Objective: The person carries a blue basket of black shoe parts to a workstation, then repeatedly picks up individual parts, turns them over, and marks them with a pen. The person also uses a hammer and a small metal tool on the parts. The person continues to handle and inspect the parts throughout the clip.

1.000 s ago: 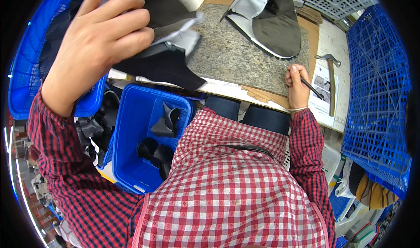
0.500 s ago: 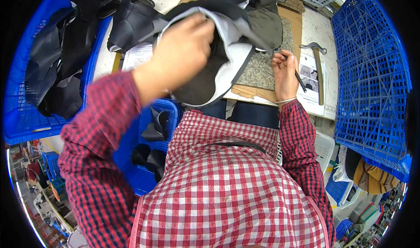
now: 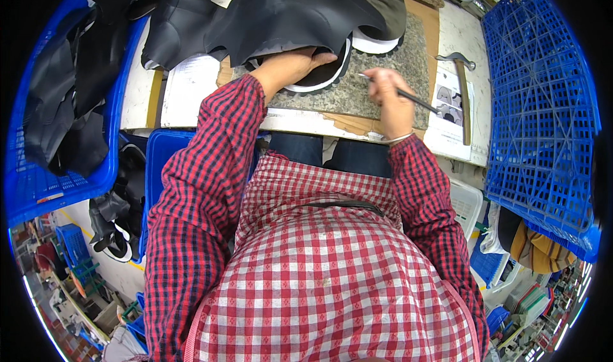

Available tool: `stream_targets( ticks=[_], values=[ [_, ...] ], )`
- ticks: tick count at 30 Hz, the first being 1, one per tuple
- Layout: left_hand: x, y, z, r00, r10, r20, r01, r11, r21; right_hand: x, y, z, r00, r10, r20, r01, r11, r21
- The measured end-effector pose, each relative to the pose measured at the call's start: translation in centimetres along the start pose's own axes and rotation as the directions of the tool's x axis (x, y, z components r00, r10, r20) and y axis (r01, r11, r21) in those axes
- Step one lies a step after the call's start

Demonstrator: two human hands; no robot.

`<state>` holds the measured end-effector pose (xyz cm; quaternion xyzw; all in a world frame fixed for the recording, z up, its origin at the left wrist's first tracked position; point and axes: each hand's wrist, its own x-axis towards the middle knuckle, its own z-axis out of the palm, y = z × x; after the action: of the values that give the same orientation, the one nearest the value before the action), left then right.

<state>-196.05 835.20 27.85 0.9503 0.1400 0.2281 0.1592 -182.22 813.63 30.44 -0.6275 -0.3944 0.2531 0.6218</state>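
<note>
A black leather shoe upper [image 3: 287,17] with a white-edged opening lies over a grey speckled slab [image 3: 408,62] on the bench. My left hand [image 3: 295,65] grips the upper's near edge; the thumb shows on the edge, while the other fingers are partly hidden under the leather. To the right, my right hand [image 3: 391,97] is closed around a thin black pen-like tool [image 3: 415,99], its light tip pointing left toward the upper. Beyond the opening, another dark piece with a white edge [image 3: 380,43] rests on the slab.
A hammer [image 3: 465,100] lies on a printed sheet [image 3: 447,116] at the right. Tall blue crates [image 3: 543,106] stand at far right. More black uppers fill a blue crate [image 3: 105,170] at left and spread along the bench [image 3: 204,116]. Another blue bin [image 3: 156,164] sits below the bench edge.
The upper has been turned from its pale lining side to its black outer side and laid down. My left hand has moved lower; my right hand has shifted left with the tool.
</note>
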Motion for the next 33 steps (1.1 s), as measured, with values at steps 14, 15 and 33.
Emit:
stream_targets(
  ticks=[14,15,33],
  values=[
    [1.8,-3.6,-1.2,0.949,-0.265,-0.169,0.272,0.962,0.023,1.6,1.3,4.4,0.991,-0.129,0.038,0.134,0.97,-0.201],
    [1.9,-3.9,-1.6,0.909,-0.412,-0.066,0.383,0.887,-0.256,1.5,1.2,4.5,0.993,-0.117,0.027,0.12,0.972,-0.201],
    [2.3,-2.6,-2.4,0.87,-0.493,0.011,0.492,0.868,-0.07,1.8,1.9,4.8,0.99,-0.135,0.038,0.14,0.942,-0.305]
  ],
)
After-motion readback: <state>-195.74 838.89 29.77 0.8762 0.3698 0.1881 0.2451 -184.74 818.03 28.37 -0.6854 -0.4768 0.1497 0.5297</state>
